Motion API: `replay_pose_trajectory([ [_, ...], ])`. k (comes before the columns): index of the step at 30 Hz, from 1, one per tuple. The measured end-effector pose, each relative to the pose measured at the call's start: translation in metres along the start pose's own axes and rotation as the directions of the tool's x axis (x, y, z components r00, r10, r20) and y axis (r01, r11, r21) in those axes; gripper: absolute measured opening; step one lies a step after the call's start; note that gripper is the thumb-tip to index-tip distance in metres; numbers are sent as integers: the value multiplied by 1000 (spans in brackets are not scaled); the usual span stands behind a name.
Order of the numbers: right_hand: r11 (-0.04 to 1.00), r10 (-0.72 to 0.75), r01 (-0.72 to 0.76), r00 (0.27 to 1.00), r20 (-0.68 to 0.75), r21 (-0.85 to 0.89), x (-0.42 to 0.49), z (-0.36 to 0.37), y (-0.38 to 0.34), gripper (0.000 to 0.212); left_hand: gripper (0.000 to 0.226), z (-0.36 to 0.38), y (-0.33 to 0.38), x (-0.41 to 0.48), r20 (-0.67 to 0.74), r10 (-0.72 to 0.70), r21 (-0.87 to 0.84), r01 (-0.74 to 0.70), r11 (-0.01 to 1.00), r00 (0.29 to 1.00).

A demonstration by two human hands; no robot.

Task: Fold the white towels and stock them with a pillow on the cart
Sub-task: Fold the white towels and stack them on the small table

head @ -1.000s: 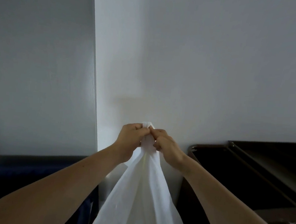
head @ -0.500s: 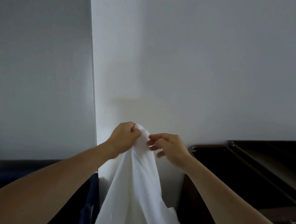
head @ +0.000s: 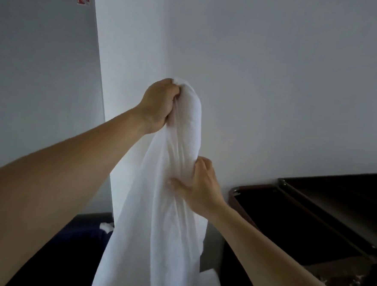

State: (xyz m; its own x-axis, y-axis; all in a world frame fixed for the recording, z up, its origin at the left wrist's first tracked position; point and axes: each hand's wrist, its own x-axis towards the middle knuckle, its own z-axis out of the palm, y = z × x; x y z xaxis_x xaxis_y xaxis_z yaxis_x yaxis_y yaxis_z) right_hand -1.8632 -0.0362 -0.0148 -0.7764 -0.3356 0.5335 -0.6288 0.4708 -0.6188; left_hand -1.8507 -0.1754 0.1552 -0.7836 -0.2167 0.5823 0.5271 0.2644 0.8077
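Gripping the white towel [head: 167, 208]: left hand [head: 158, 105] fisted on top, right hand [head: 199, 186] clutching lower.

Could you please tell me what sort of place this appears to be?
Probably a hotel housekeeping area, though uncertain: a dark service cart by a plain white wall, and the left hand and right hand holding a white towel.
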Motion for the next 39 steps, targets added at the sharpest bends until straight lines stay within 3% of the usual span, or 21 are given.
replay_pose_trajectory([
  [3, 973, -25, 55, 991, -134, 225, 9, -28, 11, 85, 53, -9, -17, -12, 102, -19, -90, 28, 996, 995],
  [5, 957, -54, 98, 985, -166, 272, 17, -47, 15, 81, 51, -14, -23, -18, 159, -40, -133, 62, 989, 986],
  [7, 949, -78, 84, 996, -31, 303, 23, -59, 9, 77, 47, -17, -25, -21, 202, -54, -180, 92, 979, 978],
  [9, 926, -96, 51, 990, 101, 373, 26, -62, 1, 59, 41, -18, -24, -22, 225, -55, -202, 101, 974, 973],
  [11, 917, -105, 42, 985, 137, 397, 25, -63, -2, 35, 39, -22, -24, -23, 177, -63, -140, 88, 986, 982],
  [12, 921, -106, 48, 986, 130, 386, 22, -62, -2, 33, 40, -26, -24, -23, 121, -68, -75, 78, 994, 990],
  [15, 953, -98, 49, 983, 152, 299, 8, -59, 10, 53, 49, -42, -30, -21, -47, -67, 85, 70, 994, 997],
  [18, 971, -128, 68, 958, 258, 230, -9, -48, 26, 70, 44, -51, -36, -22, -154, -67, 90, 81, 993, 986],
  [24, 987, -54, 2, 944, 327, 159, -26, -34, 47, 26, 42, -64, -45, -21, -230, -73, 23, 80, 996, 971],
  [27, 996, -3, -37, 910, 415, 87, -29, -33, 59, 21, 37, -71, -50, -21, -282, -76, 54, 95, 994, 956],
  [33, 999, -36, 29, 960, 278, 29, -32, -40, 82, 21, 10, -95, -64, -21, -376, -103, 54, 133, 990, 921],
  [37, 992, -85, 61, 968, 237, 110, -35, -37, 76, 50, 21, -99, -71, -22, -375, -112, 30, 133, 991, 920],
  [39, 992, -112, 97, 971, 209, 81, -37, -35, 75, 48, 14, -102, -72, -22, -377, -104, 25, 122, 992, 920],
])
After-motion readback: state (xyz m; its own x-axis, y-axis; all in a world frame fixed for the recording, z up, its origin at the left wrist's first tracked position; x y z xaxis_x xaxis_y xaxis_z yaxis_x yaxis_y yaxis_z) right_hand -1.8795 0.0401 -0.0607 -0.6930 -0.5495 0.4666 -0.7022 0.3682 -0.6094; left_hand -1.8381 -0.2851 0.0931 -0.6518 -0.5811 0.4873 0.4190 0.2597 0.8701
